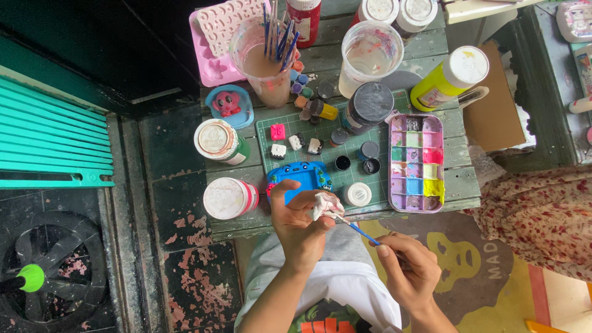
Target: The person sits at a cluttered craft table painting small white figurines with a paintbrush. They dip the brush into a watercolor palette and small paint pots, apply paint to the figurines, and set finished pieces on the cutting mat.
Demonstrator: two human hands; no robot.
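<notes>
Brushwork was the step in hand: left hand [300, 225] was closed around a small white figurine [325, 204], fingers curled under it and thumb on top, held just in front of the table edge [259, 227] over the lap. Right hand [412, 266] pinched a thin blue-handled brush [361, 232] in a narrow pen-type grip, tip touching the figurine's lower right side.

Notes on doing it well, my judgement:
- Left grip looked fine; fingers should stay off the face being painted, and the piece should rotate rather than the brush wrist.
- Right hand was unsupported in the air; bracing its heel against the left wrist would steady the tip.
- Short strokes, light load. Paint palette [415, 161] sat near, right of the green cutting mat [351, 179], so a reload was an easy reach.
- Rinse cup [369, 55] stood at the far side; reaching over the small open paint pots [343, 163] risked a knock.
- Blue painted piece [300, 176] lay just beyond the left hand; drips could land on it.
</notes>
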